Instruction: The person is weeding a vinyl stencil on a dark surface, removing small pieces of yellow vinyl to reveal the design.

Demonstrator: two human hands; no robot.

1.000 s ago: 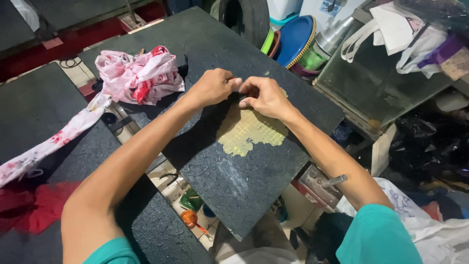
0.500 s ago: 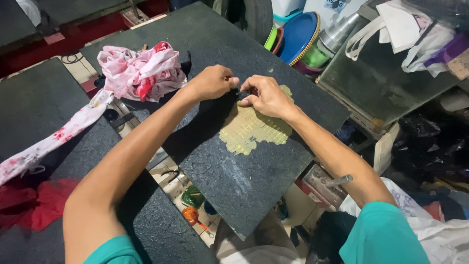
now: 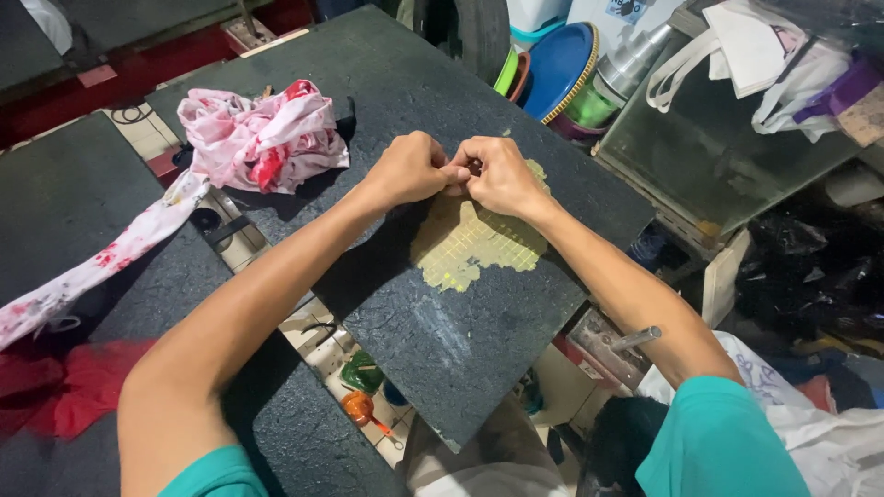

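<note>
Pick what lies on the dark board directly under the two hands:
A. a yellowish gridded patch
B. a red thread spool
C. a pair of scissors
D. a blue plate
A: the left hand and right hand meet, fingers pinched together, at the top edge of a yellowish gridded patch lying on the dark board; the pink-and-white cloth lies off to the left.
</note>
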